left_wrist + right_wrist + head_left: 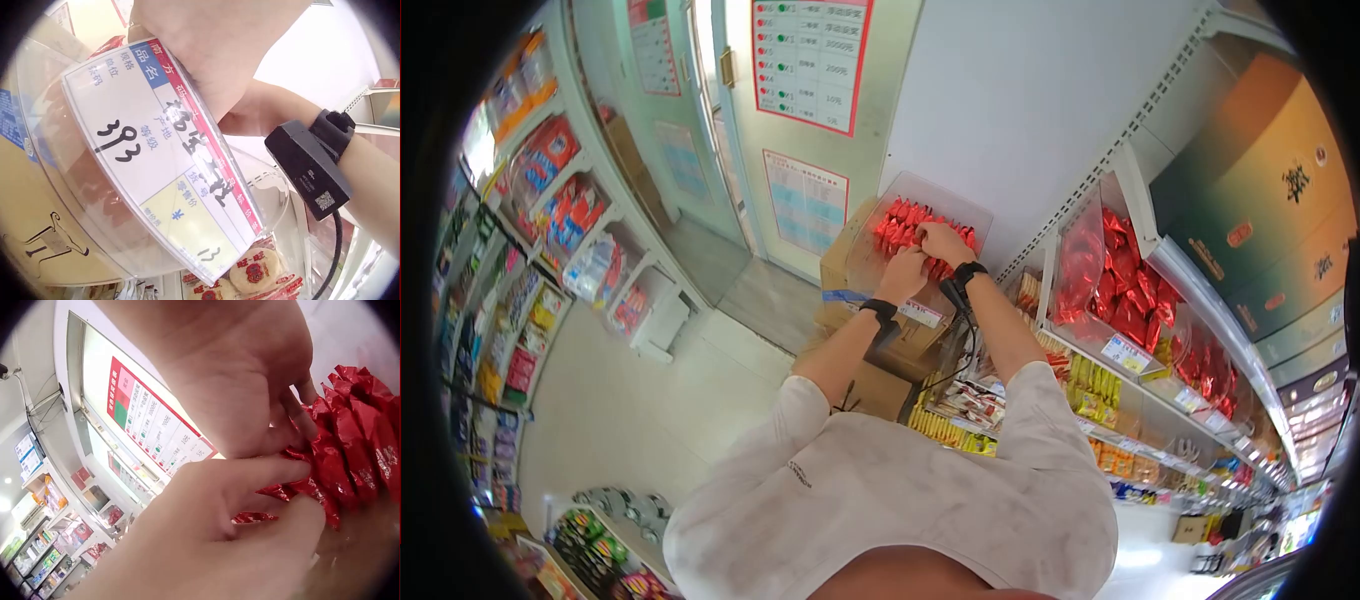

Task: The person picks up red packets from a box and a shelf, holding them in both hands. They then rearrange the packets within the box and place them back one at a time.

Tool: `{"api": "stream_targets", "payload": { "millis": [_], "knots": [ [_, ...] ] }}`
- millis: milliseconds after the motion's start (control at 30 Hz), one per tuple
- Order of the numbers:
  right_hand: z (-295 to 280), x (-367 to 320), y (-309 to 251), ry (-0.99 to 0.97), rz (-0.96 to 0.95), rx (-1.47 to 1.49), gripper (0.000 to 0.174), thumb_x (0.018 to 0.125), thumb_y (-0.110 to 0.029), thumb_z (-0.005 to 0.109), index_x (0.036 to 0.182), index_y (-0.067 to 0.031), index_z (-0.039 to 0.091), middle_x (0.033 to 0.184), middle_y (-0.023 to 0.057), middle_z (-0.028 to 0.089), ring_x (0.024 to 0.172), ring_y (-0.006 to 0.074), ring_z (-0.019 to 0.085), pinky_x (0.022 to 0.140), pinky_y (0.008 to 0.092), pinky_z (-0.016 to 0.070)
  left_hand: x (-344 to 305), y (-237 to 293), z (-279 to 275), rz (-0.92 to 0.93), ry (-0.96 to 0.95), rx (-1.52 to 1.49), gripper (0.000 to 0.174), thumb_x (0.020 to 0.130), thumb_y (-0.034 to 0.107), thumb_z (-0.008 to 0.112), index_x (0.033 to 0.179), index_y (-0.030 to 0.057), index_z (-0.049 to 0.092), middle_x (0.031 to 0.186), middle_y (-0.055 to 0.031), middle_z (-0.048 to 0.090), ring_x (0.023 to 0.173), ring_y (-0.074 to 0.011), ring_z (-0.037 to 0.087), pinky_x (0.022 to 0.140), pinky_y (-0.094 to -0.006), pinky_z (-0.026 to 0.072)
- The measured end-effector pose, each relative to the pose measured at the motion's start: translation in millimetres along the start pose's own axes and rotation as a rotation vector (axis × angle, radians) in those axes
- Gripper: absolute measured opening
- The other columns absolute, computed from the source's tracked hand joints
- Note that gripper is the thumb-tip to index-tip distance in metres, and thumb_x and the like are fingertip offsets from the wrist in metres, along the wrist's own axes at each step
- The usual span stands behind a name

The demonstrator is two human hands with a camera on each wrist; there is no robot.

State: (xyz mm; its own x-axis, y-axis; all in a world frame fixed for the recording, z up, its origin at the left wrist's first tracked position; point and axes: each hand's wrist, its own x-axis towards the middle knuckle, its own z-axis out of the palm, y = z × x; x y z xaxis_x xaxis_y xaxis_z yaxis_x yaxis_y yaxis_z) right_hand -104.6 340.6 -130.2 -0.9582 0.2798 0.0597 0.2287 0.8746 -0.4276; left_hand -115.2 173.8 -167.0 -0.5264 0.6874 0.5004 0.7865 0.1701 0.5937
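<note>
near: price card (165, 169) fronts the clear bin (940, 191), whose rim your wrists must clear. in it, your left hand (905, 272) pinches a red packet (281, 491); you can't tell whether your right hand (945, 243), just beyond, grips one too. packets look light, slick, perhaps crushable: hold wrapper ends. neighbours (353, 440) crowd right. far: white wall (1000, 110), door (865, 165) left.

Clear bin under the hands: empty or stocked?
Stocked: the head view shows red packets packed together inside the clear bin. How deep they go, cannot tell.
</note>
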Motion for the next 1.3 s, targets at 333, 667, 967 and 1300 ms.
{"api": "stream_targets", "payload": {
  "millis": [333,667,967,1300],
  "knots": [
    [17,27,16,0.217,0.029,-0.103,0.02,0.074,-0.011,0.07,0.091,-0.0004,0.069,0.091,0.0234,0.07,0.087,0.0413,0.067,0.078,0.0486,0.0537,-1,-1,7,-0.083,0.032,0.126,0.017,0.08,0.01,0.061,0.091,0.0019,0.071,0.104,-0.0126,0.066,0.101,-0.0337,0.062,0.085,-0.0454,0.0541],
    [16,31,20,0.385,0.205,-0.07,0.031,0.077,-0.016,0.066,0.095,0.009,0.065,0.093,0.033,0.068,0.094,0.0477,0.067,0.083,0.0527,0.0536,5,-6,8,-0.084,-0.031,0.121,0.017,0.08,0.008,0.059,0.093,-0.0006,0.066,0.105,-0.0164,0.062,0.094,-0.0374,0.065,0.081,-0.0497,0.0538],
    [-70,22,-1,-0.359,0.311,0.218,0.04,0.084,-0.024,0.06,0.108,0.0062,0.07,0.1,0.0303,0.071,0.09,0.0361,0.073,0.08,0.0489,0.0572,5,1,1,0.019,0.181,-0.032,0.031,0.083,0.009,0.056,0.111,-0.0024,0.057,0.116,-0.0266,0.057,0.096,-0.0423,0.064,0.081,-0.0494,0.0534],
    [-2,-5,19,-0.755,0.317,-0.044,0.032,0.087,-0.024,0.053,0.102,-0.0029,0.072,0.088,0.0116,0.074,0.076,0.0218,0.072,0.069,0.0305,0.0553,6,-12,10,-0.189,0.029,0.107,0.017,0.087,0.017,0.058,0.087,0.0033,0.068,0.096,-0.0176,0.066,0.095,-0.0375,0.065,0.078,-0.0498,0.0526]
  ]
}}
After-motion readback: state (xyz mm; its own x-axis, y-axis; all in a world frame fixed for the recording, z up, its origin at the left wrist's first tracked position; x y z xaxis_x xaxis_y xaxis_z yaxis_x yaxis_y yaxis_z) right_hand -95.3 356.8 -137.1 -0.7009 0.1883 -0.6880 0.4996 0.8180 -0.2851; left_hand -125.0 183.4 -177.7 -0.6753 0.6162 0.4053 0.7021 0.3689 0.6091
